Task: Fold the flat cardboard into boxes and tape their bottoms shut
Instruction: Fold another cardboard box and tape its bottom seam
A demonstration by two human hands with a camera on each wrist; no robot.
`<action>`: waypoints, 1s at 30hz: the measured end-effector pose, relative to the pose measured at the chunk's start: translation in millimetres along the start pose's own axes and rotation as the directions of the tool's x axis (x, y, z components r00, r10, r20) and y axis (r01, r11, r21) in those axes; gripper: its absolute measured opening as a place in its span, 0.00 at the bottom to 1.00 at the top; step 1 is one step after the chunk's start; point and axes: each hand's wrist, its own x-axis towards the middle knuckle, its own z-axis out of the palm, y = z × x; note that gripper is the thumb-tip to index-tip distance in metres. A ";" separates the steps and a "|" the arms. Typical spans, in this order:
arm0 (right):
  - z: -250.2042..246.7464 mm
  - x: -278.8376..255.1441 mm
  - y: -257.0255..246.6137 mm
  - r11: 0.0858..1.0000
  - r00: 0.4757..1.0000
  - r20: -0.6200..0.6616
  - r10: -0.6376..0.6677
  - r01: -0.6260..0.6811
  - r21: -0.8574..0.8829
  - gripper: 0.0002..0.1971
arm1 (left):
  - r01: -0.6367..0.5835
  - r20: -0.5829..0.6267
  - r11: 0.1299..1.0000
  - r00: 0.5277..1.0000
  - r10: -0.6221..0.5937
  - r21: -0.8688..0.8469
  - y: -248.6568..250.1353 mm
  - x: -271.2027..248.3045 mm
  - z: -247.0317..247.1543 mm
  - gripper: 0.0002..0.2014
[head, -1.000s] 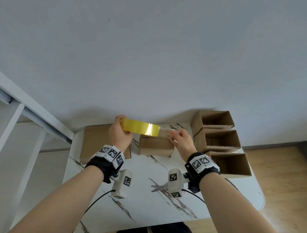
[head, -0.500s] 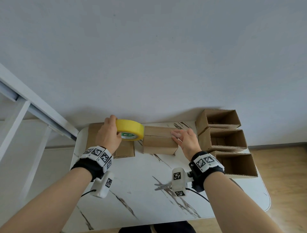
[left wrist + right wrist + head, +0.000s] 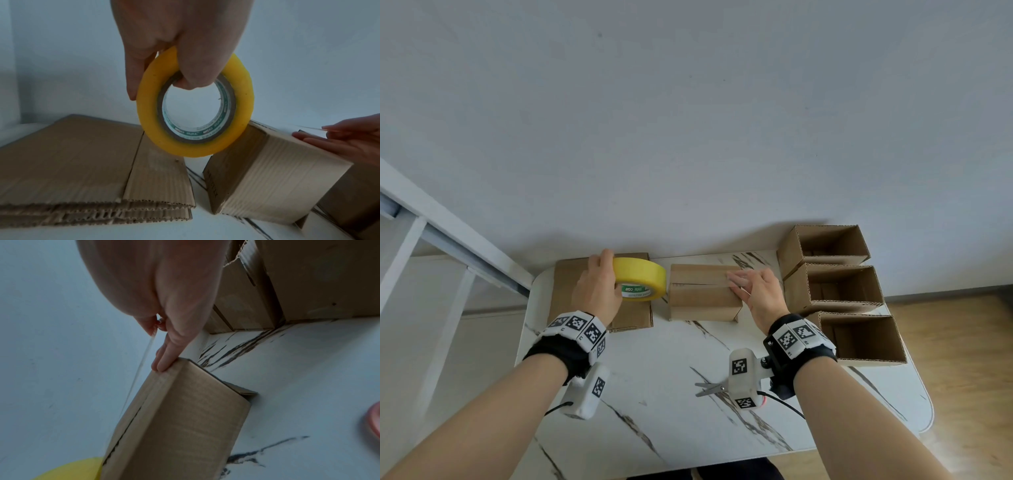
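A folded cardboard box (image 3: 703,291) (image 3: 267,172) (image 3: 180,426) stands bottom-up at the table's back middle, its flap seam on top. My left hand (image 3: 599,287) (image 3: 180,48) grips a yellow tape roll (image 3: 640,282) (image 3: 195,107), thumb through its core, at the box's left end above the flat cardboard stack (image 3: 571,284) (image 3: 82,162). My right hand (image 3: 756,291) (image 3: 164,305) pinches the free end of a clear tape strip (image 3: 139,368) stretched over the seam, while its other fingers (image 3: 164,361) rest on the box's right end.
Three finished open boxes (image 3: 832,284) line the table's right side, close to my right wrist. Scissors (image 3: 710,389) lie on the marble table (image 3: 654,394) near the front, partly under the wrist camera. A white wall stands just behind; a white frame (image 3: 448,240) is at the left.
My left hand has carried the roll leftward and down from above the box to its left end, drawing tape out along the seam. The right hand has stayed at the right end.
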 end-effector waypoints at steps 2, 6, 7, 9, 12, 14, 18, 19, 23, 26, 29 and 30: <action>-0.3 1.4 0.8 1.000 1.000 -0.007 0.004 -0.004 0.010 0.10 | 0.011 0.008 1.000 1.000 -0.011 -0.014 -0.3 0.1 4.1 0.24; -1.4 4.4 2.5 1.000 1.000 -0.019 0.006 -0.005 0.021 0.09 | 0.016 0.013 0.999 1.000 -0.016 -0.032 -0.3 2.2 9.0 0.25; -1.6 5.2 3.2 1.000 1.000 -0.020 0.006 -0.005 0.025 0.10 | 0.016 0.012 0.999 1.000 -0.016 -0.030 -1.2 2.0 9.6 0.24; -1.5 5.7 2.6 1.000 1.000 -0.020 0.014 -0.013 0.027 0.10 | 0.016 0.011 1.000 1.000 -0.016 -0.026 -2.2 1.4 10.7 0.24; -4.8 7.1 -0.4 0.998 0.999 -0.024 0.047 -0.046 0.031 0.09 | 0.017 0.010 0.999 1.000 -0.016 -0.037 -1.2 0.7 12.2 0.23; -8.6 9.4 -1.4 0.997 0.997 -0.051 0.058 -0.060 -0.039 0.09 | 0.018 0.010 0.999 1.000 -0.017 -0.037 -1.0 1.5 13.0 0.24; -19.4 12.9 0.2 0.904 0.991 -0.126 0.032 -0.083 -0.419 0.10 | 0.021 0.004 0.999 1.000 -0.021 -0.034 -3.6 3.4 13.3 0.23; -21.3 12.8 0.6 0.890 0.992 -0.125 0.029 -0.083 -0.448 0.10 | 0.020 0.004 0.999 1.000 -0.020 -0.031 -4.2 3.7 13.4 0.23; -24.4 11.0 3.6 0.865 0.994 -0.111 0.016 -0.070 -0.498 0.12 | 0.020 0.006 0.999 1.000 -0.020 -0.037 -4.0 3.0 13.9 0.23; -25.7 9.8 6.7 0.841 0.995 -0.098 0.011 -0.062 -0.538 0.11 | 0.020 0.008 0.999 1.000 -0.020 -0.039 -3.5 2.5 13.9 0.23; -25.0 10.8 10.0 0.815 0.997 -0.077 0.030 -0.069 -0.576 0.09 | 0.027 0.009 0.999 1.000 -0.026 -0.032 -2.2 2.0 13.3 0.23; -23.7 11.4 11.1 0.802 0.996 -0.076 0.035 -0.073 -0.592 0.09 | 0.034 0.010 0.999 0.999 -0.034 -0.032 -1.7 1.7 13.2 0.23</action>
